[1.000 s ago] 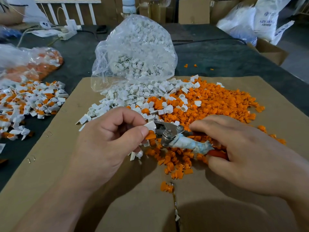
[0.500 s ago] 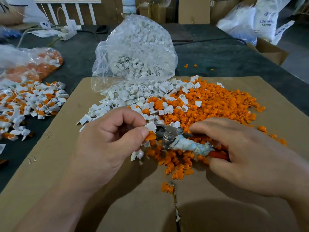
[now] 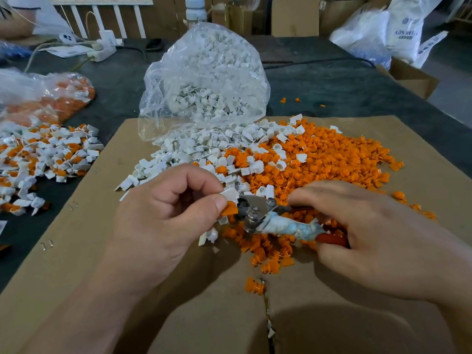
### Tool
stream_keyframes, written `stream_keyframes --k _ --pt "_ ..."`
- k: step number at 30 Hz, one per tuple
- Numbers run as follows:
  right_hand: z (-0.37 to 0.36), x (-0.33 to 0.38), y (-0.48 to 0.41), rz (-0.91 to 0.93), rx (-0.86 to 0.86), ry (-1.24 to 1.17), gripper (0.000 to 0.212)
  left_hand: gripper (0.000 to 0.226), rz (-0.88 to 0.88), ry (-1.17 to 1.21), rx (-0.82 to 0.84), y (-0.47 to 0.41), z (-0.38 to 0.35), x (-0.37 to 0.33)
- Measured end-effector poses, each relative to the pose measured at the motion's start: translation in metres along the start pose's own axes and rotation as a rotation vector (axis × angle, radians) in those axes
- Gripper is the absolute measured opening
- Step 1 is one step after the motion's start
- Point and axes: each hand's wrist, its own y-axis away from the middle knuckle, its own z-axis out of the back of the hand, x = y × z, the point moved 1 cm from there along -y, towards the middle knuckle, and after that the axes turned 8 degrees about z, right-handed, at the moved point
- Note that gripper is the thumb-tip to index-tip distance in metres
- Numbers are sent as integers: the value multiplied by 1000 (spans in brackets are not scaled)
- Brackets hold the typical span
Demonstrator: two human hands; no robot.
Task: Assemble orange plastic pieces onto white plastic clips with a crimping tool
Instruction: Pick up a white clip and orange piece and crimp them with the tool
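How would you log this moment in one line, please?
left hand: pinches white clip, orange piece | right hand: grips crimping tool

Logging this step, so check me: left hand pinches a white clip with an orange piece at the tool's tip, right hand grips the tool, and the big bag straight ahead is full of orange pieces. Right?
No. In the head view the big bag straight ahead holds white clips, not orange pieces. The rest stands: left hand pinches clip and piece, right hand grips tool.
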Motion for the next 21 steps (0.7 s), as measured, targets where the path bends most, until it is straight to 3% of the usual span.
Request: stream_keyframes --k 21 --pt "2 2 -1 11 2 -42 59 18 -17 -41 19 1 -1 -2"
